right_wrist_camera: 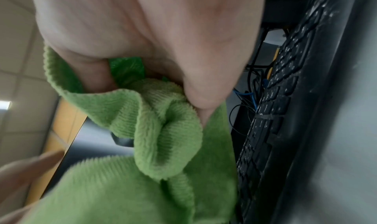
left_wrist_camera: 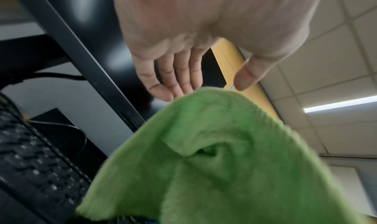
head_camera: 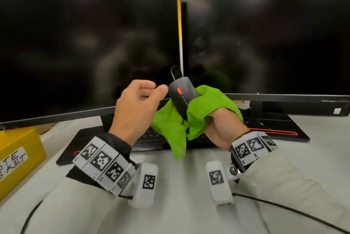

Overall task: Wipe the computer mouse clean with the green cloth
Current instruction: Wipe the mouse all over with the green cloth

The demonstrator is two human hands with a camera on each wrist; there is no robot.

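Observation:
The black computer mouse (head_camera: 182, 97) with a red scroll wheel is held up in the air in front of the two monitors, its cable (head_camera: 173, 72) looping up behind it. The green cloth (head_camera: 170, 125) wraps its lower and right sides and hangs down over the keyboard. My right hand (head_camera: 216, 121) grips the mouse through the cloth (right_wrist_camera: 142, 179), its fingers hidden under the fabric. My left hand (head_camera: 159, 91) hovers just left of the mouse with relaxed fingers and holds nothing; its thumb tip is close to the mouse's edge. In the left wrist view its fingers (left_wrist_camera: 179, 75) reach just past the cloth (left_wrist_camera: 204, 171).
Two dark monitors (head_camera: 85, 44) (head_camera: 265, 44) stand close behind the hands. A black keyboard (head_camera: 151, 136) lies under the hanging cloth. A yellow labelled box (head_camera: 19, 156) sits at the left. A black cable (head_camera: 284, 209) crosses the white table at the lower right.

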